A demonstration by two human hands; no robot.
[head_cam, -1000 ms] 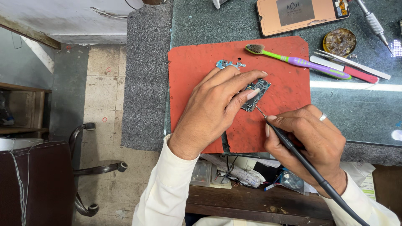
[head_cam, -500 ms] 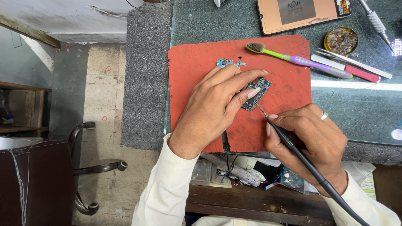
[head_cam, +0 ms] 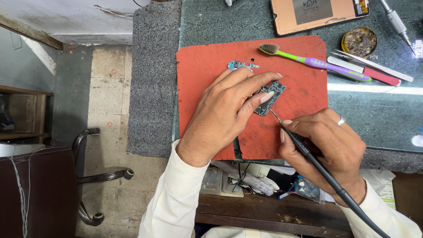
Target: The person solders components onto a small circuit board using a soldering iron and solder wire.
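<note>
My left hand [head_cam: 229, 112] presses its fingers on a small dark circuit board [head_cam: 269, 98] lying on a red mat [head_cam: 304, 94]. Held like a pen in my right hand [head_cam: 326, 147] is a black soldering iron [head_cam: 308, 152]; its thin tip touches the board's lower edge. The iron's black cable runs off toward the lower right. A small blue circuit piece [head_cam: 241, 65] lies on the mat just above my left hand.
A green and purple toothbrush [head_cam: 315, 61] rests on the mat's upper right. Beyond it are a round flux tin [head_cam: 359, 42], tweezers [head_cam: 374, 66], a red-handled tool [head_cam: 374, 76] and an orange phone back [head_cam: 319, 14]. A shelf with clutter [head_cam: 246, 180] sits below the table edge.
None of note: both hands stay in place on the board, with only a slight shift of the iron tip.
</note>
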